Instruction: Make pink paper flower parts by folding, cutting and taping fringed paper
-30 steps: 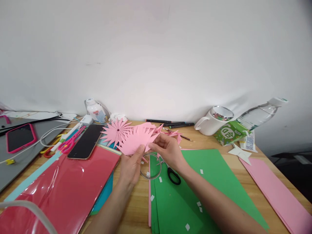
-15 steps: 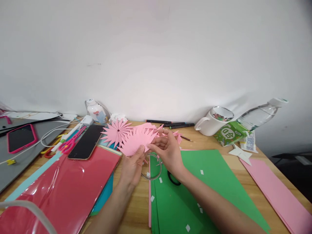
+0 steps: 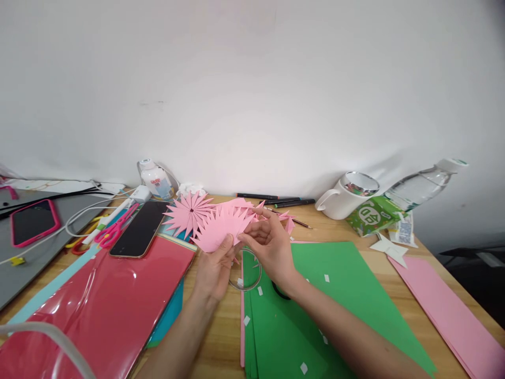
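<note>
Between my hands is a pink paper fan (image 3: 219, 229) with pointed tips, raised above the desk. My left hand (image 3: 216, 268) pinches its lower edge, thumb on top. With thumb and fingers closed, my right hand (image 3: 272, 245) grips the fan's right edge. Behind it lies a round pink paper flower (image 3: 191, 210) with many points. More pink folded paper (image 3: 260, 210) is partly hidden behind the fan and my right hand. A roll of clear tape (image 3: 258, 279) stands below my hands, at the edge of green paper sheets (image 3: 327, 316).
Left are a black phone (image 3: 140, 230), pink scissors (image 3: 115, 227), a red plastic-covered pack (image 3: 90, 310) and a white bottle (image 3: 157, 179). Markers (image 3: 290, 202) lie by the wall. Right stand a white mug (image 3: 343, 200), a green box (image 3: 373, 215), a tilted water bottle (image 3: 424, 185) and pink strips (image 3: 445, 310).
Both hands stay almost in place on the pink paper fan. My right hand and forearm shift slightly to the left, covering a bit more of the black ring on the green paper.
</note>
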Available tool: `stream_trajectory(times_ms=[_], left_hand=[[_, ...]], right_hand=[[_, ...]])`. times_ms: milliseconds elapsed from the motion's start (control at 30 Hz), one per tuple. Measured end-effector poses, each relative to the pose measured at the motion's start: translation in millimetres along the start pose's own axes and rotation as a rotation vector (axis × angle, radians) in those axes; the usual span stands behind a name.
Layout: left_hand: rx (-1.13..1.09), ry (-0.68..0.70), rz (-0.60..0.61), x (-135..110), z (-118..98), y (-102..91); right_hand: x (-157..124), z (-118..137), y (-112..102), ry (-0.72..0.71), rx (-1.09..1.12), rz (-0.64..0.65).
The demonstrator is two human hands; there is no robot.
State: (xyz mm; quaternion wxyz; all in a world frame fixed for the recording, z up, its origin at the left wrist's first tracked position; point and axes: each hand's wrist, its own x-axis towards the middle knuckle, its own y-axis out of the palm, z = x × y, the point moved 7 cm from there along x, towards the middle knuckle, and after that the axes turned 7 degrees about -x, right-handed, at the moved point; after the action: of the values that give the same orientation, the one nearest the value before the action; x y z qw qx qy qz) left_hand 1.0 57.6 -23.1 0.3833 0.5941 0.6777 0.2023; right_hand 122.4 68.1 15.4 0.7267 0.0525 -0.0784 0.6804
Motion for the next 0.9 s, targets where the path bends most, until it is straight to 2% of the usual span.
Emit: stream_trajectory(times_ms=[200,567,767,900], left_hand=[[-0.016,0.000,-0.016,1.2,1.2,-3.6],[-0.071,-0.012,0.019,3.0,3.2,-5.9],[-0.036,-0.004,-0.007,3.4,3.3,-8.7],[-0.036,-0.009,0.015,3.7,4.7,-6.4]], right_hand=[[-0.6,-3.0,1.6,0.027,0.061,-0.010],[0.8,-2.2,4.3,0.064,0.088,0.077],[-2.1,-3.2,4.0,0.036,0.021,0.013],[-1.8,-4.2,5.5,0.046,0.052,0.036]])
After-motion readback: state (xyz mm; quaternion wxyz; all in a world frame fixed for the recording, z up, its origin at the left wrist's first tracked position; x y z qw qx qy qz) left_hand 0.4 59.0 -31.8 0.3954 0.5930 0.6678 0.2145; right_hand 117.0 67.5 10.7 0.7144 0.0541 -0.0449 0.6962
